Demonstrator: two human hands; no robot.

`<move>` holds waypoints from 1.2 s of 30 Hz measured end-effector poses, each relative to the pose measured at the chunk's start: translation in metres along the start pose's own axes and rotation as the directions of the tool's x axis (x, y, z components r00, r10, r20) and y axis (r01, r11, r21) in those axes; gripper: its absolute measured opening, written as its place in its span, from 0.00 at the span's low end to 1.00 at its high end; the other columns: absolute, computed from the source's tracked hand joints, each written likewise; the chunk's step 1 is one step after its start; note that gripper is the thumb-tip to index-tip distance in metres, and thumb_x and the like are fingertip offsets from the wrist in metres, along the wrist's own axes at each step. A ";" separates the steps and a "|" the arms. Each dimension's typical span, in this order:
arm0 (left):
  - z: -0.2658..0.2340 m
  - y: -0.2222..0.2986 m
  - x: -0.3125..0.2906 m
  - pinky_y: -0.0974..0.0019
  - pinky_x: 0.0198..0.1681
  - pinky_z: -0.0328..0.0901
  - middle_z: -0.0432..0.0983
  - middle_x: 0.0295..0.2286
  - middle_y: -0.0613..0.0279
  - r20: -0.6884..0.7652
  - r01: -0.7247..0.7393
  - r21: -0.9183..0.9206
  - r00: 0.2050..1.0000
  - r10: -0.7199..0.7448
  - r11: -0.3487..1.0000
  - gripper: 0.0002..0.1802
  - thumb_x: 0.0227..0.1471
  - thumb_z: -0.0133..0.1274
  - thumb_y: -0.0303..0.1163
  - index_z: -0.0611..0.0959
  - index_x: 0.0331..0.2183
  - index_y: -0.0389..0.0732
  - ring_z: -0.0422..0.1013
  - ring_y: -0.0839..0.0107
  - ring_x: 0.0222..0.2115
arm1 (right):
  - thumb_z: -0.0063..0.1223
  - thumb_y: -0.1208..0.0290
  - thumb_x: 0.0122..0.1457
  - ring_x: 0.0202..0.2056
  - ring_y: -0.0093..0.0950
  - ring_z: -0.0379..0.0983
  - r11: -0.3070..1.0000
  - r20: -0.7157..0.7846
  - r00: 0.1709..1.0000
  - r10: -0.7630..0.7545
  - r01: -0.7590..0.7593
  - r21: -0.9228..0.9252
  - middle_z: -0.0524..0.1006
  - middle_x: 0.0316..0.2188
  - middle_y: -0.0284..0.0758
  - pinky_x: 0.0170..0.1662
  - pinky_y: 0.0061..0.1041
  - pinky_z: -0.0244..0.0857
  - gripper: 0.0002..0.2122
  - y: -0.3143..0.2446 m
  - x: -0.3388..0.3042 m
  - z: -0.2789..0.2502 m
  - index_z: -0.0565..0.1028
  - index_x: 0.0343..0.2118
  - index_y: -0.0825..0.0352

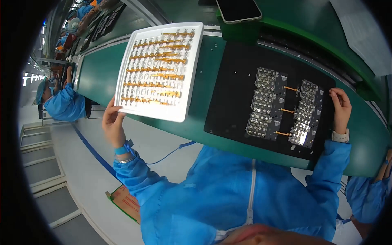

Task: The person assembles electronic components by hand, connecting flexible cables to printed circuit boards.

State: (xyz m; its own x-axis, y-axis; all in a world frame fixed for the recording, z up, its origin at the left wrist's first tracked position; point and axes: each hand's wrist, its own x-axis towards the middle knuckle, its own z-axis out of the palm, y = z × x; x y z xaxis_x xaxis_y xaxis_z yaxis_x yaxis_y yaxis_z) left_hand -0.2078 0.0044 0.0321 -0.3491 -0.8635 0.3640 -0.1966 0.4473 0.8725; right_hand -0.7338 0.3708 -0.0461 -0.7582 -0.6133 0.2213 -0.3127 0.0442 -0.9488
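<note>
My left hand [113, 124] grips the near left corner of a white plastic tray [193, 75]. Rows of small parts with orange flex strips [168, 76] fill the tray, which overlaps the front edge of the green table. My right hand [341, 107] has its thumb and fingers closed at the right edge of a black mat [228, 90]. On that mat lie two columns of dark modules [261, 101] with round silvery dots. Short orange flex cables [287, 110] link the left column to the right column [304, 112].
A smartphone [239, 10] lies at the back beside a green rail [306, 36]. Tiny white bits dot the table [98, 73] and mat. A blue cord [171, 152] runs from my left wristband. Co-workers in blue sit at far left [65, 102] and right [369, 196].
</note>
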 end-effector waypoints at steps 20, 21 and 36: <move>0.014 -0.043 0.012 0.61 0.53 0.62 0.66 0.52 0.47 0.099 0.123 0.035 0.987 -0.126 0.992 0.13 0.44 0.59 0.20 0.78 0.35 0.36 0.68 0.62 0.49 | 0.50 0.80 0.58 0.40 0.22 0.70 0.994 -0.013 1.000 0.018 -0.019 -0.105 0.73 0.38 0.35 0.47 0.18 0.63 0.05 -0.002 0.000 -0.006 0.74 0.37 0.72; 0.014 -0.041 0.012 0.61 0.53 0.62 0.66 0.52 0.47 0.094 0.128 0.041 0.987 -0.131 0.991 0.13 0.44 0.59 0.20 0.78 0.35 0.36 0.68 0.62 0.49 | 0.50 0.80 0.58 0.40 0.22 0.70 0.994 -0.023 0.999 0.022 -0.024 -0.108 0.73 0.39 0.35 0.47 0.18 0.63 0.05 -0.003 0.000 -0.005 0.74 0.37 0.72; 0.109 0.050 0.024 0.63 0.37 0.64 0.74 0.29 0.63 0.585 -0.629 0.506 0.753 0.301 0.591 0.12 0.36 0.59 0.21 0.81 0.30 0.40 0.68 0.62 0.33 | 0.49 0.81 0.58 0.43 0.24 0.70 0.994 -0.007 1.000 0.008 -0.008 -0.105 0.73 0.41 0.36 0.50 0.20 0.62 0.06 0.004 0.002 -0.017 0.74 0.38 0.74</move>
State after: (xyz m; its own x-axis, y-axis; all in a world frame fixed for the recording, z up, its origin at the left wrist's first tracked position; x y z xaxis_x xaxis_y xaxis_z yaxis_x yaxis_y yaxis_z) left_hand -0.3258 0.0309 0.0491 -0.8581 -0.3795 0.3457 -0.3600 0.9250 0.1219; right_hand -0.7464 0.3834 -0.0460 -0.7648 -0.6071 0.2156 -0.3646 0.1319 -0.9218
